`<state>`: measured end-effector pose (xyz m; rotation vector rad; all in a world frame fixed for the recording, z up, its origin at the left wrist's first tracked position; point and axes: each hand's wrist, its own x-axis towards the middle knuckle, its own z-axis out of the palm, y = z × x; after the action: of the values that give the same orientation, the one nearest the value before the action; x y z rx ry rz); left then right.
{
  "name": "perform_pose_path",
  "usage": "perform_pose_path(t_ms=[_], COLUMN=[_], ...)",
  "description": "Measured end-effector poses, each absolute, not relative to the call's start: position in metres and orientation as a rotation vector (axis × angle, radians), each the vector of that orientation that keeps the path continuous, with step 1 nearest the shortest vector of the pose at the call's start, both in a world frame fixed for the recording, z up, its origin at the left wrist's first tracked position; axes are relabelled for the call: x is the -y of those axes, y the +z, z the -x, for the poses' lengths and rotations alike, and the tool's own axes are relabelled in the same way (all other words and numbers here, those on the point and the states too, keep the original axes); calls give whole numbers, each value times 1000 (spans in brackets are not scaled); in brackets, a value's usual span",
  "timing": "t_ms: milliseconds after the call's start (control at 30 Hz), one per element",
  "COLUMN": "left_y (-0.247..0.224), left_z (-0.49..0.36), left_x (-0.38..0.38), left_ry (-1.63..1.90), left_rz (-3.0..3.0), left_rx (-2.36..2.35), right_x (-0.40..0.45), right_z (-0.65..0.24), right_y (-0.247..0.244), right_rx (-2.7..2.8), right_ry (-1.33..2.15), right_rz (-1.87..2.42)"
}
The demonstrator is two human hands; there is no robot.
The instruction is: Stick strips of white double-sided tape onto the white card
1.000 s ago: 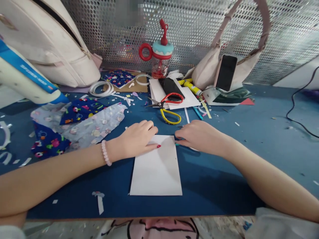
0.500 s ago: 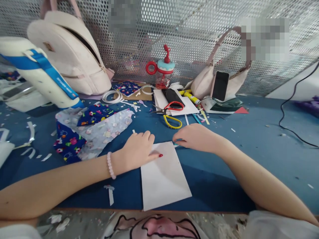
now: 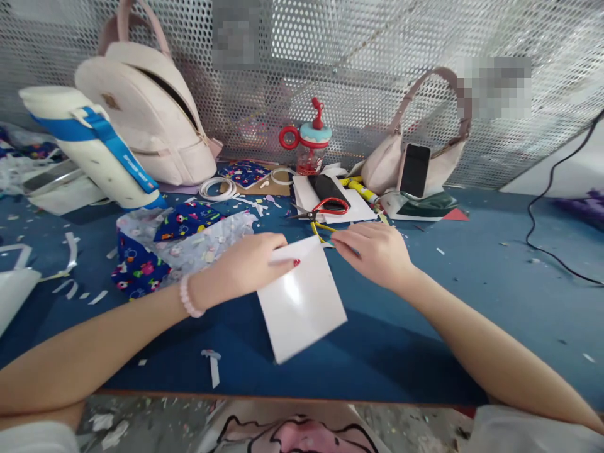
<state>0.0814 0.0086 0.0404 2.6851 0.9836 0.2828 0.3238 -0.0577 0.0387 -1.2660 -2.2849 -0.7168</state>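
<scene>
My left hand (image 3: pixel 257 261) grips the upper left edge of a glossy white card (image 3: pixel 304 308), the thumb with its red nail lying on top. The card is tilted, its far end raised off the table. At its upper right corner, my right hand (image 3: pixel 372 251) has its fingers closed together; a small pale-bluish bit shows at the fingertips, too small to name. Just beyond the hands lie scissors (image 3: pixel 325 211) with one red and one yellow handle, the yellow loop partly hidden by my right hand. Left of the card is crumpled blue patterned wrapping paper (image 3: pixel 141 258).
At the back stand a backpack (image 3: pixel 151 119), a white-and-blue bottle (image 3: pixel 89 148), a red-handled cup (image 3: pixel 311 145) and a handbag (image 3: pixel 436 157) with a phone (image 3: pixel 415 170) against it. A black cable (image 3: pixel 542 220) runs at right. Paper scraps (image 3: pixel 214 371) litter the blue table (image 3: pixel 425 365).
My left hand has lifted and tilted the card, which lay flat before. My right hand has moved up along with the card's corner, now covering part of the scissors' yellow handle.
</scene>
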Motion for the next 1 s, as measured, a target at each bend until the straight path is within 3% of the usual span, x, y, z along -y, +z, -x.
perform_pose_path(t_ms=[267, 433, 600, 700, 900, 1000], left_y=[97, 56, 15, 14, 12, 11], left_z=[-49, -59, -65, -66, -69, -68], left_x=[37, 63, 65, 64, 50, 36], left_ry=[890, 383, -171, -225, -52, -6], left_rz=[-3279, -3449, -3394, -3339, -3339, -3303], left_rx=[-811, -887, -911, -843, -708, -603], right_x=[77, 74, 76, 69, 40, 36], right_z=[-306, -297, -286, -290, -343, -373], right_y=[47, 29, 20, 26, 35, 41], right_rx=[2099, 2454, 2890, 2799, 2504, 2526], right_ry=[-912, -805, -330, -128, -146, 208], right_rz=[954, 1146, 1461, 1686, 2345, 2504])
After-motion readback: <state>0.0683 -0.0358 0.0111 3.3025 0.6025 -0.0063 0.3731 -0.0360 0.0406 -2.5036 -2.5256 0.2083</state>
